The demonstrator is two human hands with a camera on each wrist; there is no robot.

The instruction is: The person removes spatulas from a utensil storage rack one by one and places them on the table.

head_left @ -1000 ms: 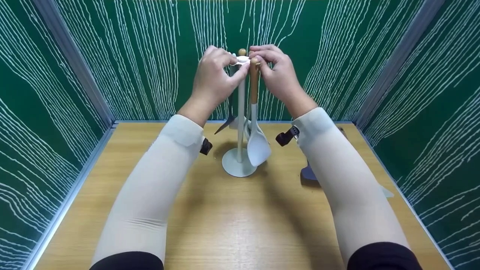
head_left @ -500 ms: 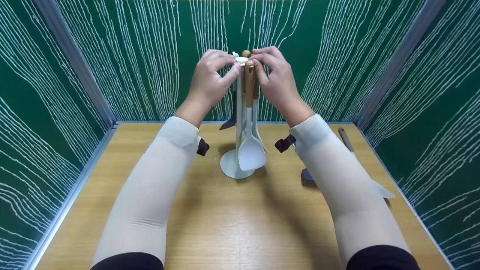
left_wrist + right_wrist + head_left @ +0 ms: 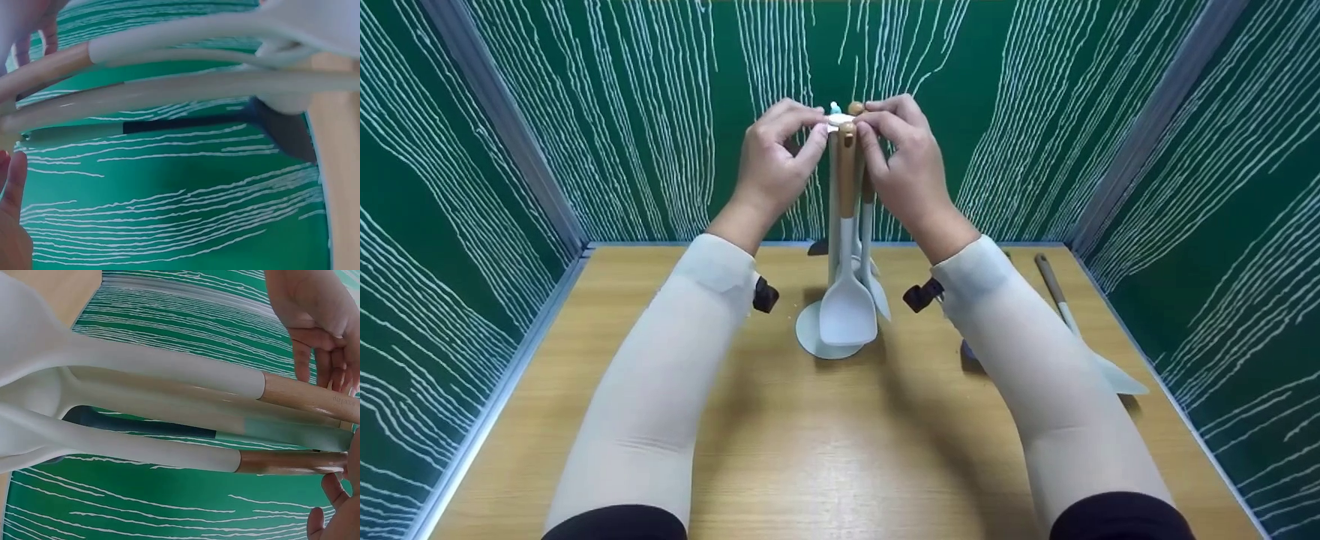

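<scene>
In the head view, my left hand pinches the left edge of the stand's white top. The fingertips of my right hand pinch its right edge, beside the wooden handles. A white spatula with a wooden handle hangs in front of the pole, its blade over the round base. Another pale utensil hangs just right of it. The left wrist view shows a dark-headed utensil with a green handle hanging beside the pole.
A pale utensil with a brown handle lies on the table at the right, partly behind my right sleeve. A bluish utensil head shows at that sleeve's left edge. Green panels with white lines enclose the back and sides.
The hanging utensils have turned around the pole: the white spatula moved left to the front, the dark one went further behind. The stand and both hands shifted slightly left.
</scene>
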